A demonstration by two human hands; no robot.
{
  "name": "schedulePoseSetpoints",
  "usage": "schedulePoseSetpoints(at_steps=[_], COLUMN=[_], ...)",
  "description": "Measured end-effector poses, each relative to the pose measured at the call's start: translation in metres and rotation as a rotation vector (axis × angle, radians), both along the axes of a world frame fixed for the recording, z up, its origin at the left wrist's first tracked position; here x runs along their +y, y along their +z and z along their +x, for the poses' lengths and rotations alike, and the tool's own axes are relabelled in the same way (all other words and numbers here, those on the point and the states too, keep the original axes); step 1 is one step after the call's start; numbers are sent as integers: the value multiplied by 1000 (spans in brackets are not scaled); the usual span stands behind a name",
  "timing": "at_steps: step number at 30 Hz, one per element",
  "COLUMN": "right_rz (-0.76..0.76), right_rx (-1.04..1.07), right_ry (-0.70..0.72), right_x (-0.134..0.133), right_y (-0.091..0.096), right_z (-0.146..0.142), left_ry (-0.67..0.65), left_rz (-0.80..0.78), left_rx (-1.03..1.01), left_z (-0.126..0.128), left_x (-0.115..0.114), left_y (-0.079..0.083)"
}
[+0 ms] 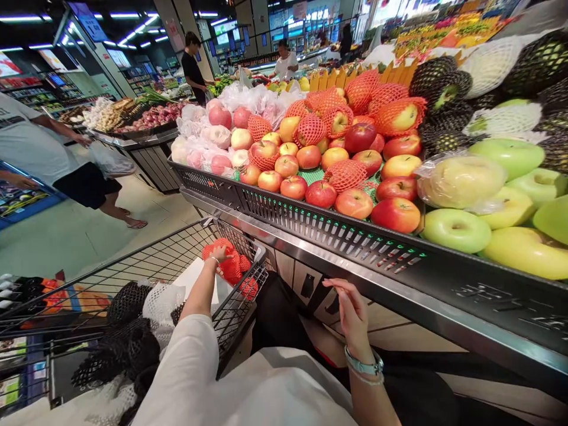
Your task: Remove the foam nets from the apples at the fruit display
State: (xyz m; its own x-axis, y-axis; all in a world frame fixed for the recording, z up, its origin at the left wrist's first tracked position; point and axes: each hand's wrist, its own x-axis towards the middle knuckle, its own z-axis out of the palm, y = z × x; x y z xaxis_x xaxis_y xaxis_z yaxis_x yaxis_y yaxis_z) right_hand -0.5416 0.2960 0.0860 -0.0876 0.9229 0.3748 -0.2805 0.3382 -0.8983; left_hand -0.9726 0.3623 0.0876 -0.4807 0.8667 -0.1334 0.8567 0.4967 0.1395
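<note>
The left hand (pixel 219 258) reached into the wire shopping cart (pixel 186 236), fingers pinched on an orange-red foam fruit net (pixel 231 264) lying in the cart's far corner, just beside the black slotted fruit stand (pixel 310 222). The right hand (pixel 350 310) hung below the stand's steel edge, fingers loosely spread, touching nothing. Red apples (pixel 355 202) lay piled on the stand.

Bright shop lighting from ceiling strips, soft shadows, strong wide-angle bending at edges, mostly sharp
</note>
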Motion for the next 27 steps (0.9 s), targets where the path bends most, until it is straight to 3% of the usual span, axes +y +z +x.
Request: schedulePoseSetpoints(at_steps=[4, 10, 13, 19, 23, 25, 27], right_rz=[1, -11, -6, -19, 31, 80, 126], right_rx=[-33, -14, 5, -25, -22, -26, -46], right_ry=[-14, -17, -13, -35, -44, -64, -110], right_x=[-2, -2, -2, 0, 0, -2, -6], right_y=[1, 1, -2, -7, -3, 2, 10], right_z=[-2, -9, -12, -13, -13, -11, -9], left_ry=[143, 240, 265, 230, 58, -129, -421], left_rz=[35, 166, 299, 637, 1086, 1281, 1353], left_rx=[109, 167, 188, 227, 221, 186, 123], left_z=[-7, -6, -9, 2, 43, 71, 101], left_x=[1, -3, -1, 18, 12, -2, -19], left_y=[-6, 4, 27, 104, 131, 135, 136])
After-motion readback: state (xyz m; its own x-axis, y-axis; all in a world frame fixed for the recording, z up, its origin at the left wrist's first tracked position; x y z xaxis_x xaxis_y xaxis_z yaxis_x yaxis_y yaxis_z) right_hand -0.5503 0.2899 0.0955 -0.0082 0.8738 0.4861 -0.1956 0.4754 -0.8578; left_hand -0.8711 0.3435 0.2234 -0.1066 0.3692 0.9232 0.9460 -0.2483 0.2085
